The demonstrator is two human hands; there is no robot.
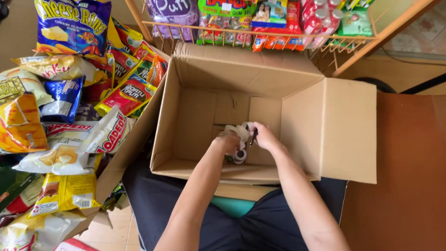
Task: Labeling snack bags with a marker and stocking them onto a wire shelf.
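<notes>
An open brown cardboard box (302, 125) rests on my lap, its flaps spread outward. Both my hands reach down inside it. My left hand (227, 141) grips a white tape dispenser (239, 153) with a roll of clear tape, pressed toward the box floor. My right hand (264, 135) is closed beside it, pinching a small dark piece at the dispenser's end. The two hands touch over the seam in the box bottom. What lies under the hands is hidden.
A heap of snack bags (65, 116) in yellow, blue, red and white fills the left side. A wire rack (260, 35) with more packets stands behind the box. Reddish-brown floor (409, 186) lies to the right.
</notes>
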